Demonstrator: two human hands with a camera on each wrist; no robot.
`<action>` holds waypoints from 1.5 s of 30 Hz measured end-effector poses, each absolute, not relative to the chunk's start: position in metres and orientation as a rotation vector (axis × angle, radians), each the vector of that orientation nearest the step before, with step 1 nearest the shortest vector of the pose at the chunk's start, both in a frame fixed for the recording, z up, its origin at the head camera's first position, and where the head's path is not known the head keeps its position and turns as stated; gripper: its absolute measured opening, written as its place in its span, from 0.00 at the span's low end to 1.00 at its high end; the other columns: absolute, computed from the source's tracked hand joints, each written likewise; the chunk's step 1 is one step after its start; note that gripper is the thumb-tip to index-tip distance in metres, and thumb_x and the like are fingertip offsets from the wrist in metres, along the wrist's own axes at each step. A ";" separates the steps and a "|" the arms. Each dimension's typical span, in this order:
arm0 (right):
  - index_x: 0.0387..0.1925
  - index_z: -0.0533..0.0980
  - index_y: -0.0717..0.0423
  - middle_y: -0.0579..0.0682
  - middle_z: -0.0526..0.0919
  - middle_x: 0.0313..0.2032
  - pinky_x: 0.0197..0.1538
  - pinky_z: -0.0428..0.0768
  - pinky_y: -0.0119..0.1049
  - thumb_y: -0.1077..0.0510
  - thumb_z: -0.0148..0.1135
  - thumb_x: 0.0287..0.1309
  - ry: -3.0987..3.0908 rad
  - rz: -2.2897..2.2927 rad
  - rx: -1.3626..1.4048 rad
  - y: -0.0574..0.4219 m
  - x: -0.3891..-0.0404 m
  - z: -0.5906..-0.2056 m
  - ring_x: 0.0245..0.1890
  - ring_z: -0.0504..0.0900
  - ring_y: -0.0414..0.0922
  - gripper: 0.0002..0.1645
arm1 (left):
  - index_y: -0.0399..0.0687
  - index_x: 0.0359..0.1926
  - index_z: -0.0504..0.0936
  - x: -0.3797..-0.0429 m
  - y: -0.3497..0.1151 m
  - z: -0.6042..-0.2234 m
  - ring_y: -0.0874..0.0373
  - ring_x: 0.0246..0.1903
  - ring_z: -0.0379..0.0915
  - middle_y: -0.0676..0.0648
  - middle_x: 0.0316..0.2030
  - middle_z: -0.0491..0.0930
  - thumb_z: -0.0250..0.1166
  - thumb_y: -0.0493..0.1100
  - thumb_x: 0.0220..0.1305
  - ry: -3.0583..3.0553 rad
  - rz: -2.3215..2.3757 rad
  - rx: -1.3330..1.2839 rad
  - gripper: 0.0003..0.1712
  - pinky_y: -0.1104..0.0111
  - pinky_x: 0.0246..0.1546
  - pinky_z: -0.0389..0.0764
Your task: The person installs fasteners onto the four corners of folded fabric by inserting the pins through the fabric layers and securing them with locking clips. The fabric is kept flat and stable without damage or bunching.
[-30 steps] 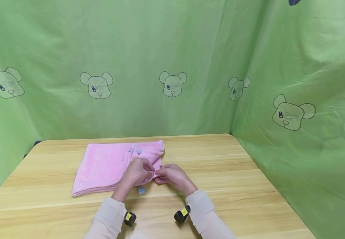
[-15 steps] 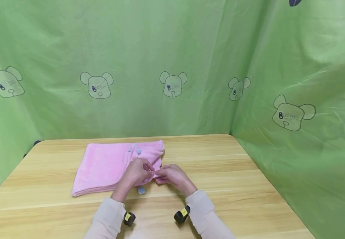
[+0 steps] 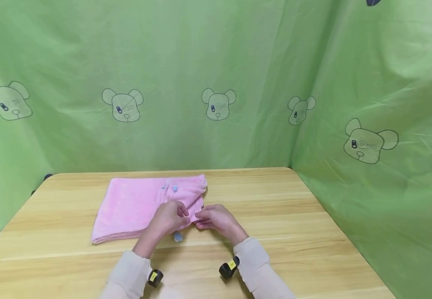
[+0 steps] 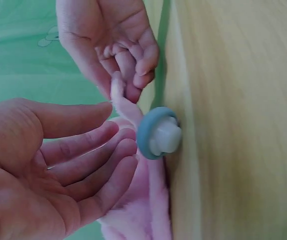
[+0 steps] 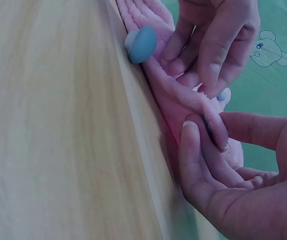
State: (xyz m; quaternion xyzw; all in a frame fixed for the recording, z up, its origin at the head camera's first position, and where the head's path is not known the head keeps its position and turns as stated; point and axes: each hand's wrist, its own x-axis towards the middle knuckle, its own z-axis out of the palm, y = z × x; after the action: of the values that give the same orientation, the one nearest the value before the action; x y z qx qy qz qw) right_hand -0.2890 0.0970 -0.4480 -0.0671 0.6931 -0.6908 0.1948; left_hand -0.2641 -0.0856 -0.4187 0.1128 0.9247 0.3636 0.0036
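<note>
A folded pink plush cloth (image 3: 130,203) lies on the table, its right part gathered into folds. At its near right corner my right hand (image 3: 219,221) pinches the cloth's edge between thumb and fingers; in the right wrist view a small dark sliver shows between the fingers and the fabric. My left hand (image 3: 168,216) hovers close beside it, fingers loosely bent, thumb apart from the fingertips, and nothing visible between them. A blue-and-white mushroom-shaped knob (image 4: 156,134) sticks out from the cloth's near edge. Another blue knob (image 3: 175,188) sits on top of the cloth.
The wooden table (image 3: 276,249) has a rounded far right corner. Green curtains (image 3: 171,133) printed with bear heads stand behind it and along both sides. A black wrist camera (image 3: 155,278) is on the left wrist, another black camera (image 3: 228,269) on the right.
My left hand has drawn slightly left and its fingers have come away from the cloth's edge and the right fingertips. The right hand keeps its pinch and has barely moved.
</note>
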 end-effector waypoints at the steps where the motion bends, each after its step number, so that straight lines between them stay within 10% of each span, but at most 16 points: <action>1: 0.40 0.75 0.76 0.60 0.84 0.31 0.40 0.85 0.38 0.68 0.59 0.60 1.945 -1.934 -0.187 0.097 -0.289 -0.448 0.33 0.84 0.51 0.11 | 0.46 0.27 0.83 -0.263 -0.086 -0.418 0.60 0.23 0.74 0.51 0.24 0.81 0.73 0.37 0.50 2.904 1.126 0.380 0.05 0.63 0.30 0.79; 23: 0.43 0.74 0.78 0.58 0.84 0.31 0.43 0.84 0.39 0.67 0.59 0.61 1.934 -1.911 -0.190 0.100 -0.289 -0.445 0.34 0.83 0.50 0.14 | 0.45 0.27 0.80 -0.228 -0.098 -0.416 0.56 0.24 0.69 0.51 0.23 0.75 0.79 0.37 0.36 2.897 0.896 0.529 0.16 0.62 0.28 0.76; 45: 0.44 0.74 0.78 0.60 0.84 0.33 0.43 0.84 0.39 0.68 0.59 0.61 1.932 -1.913 -0.197 0.100 -0.288 -0.443 0.34 0.83 0.50 0.14 | 0.45 0.29 0.81 -0.243 -0.095 -0.417 0.61 0.20 0.72 0.53 0.21 0.78 0.74 0.35 0.46 2.957 1.163 0.524 0.09 0.64 0.25 0.78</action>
State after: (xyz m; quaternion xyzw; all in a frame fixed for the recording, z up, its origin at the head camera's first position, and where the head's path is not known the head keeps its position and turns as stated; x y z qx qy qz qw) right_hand -0.2883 0.0996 -0.4432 -0.0709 0.6936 -0.6866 0.2062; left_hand -0.2428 -0.0954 -0.4174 0.1626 0.9175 0.3609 -0.0392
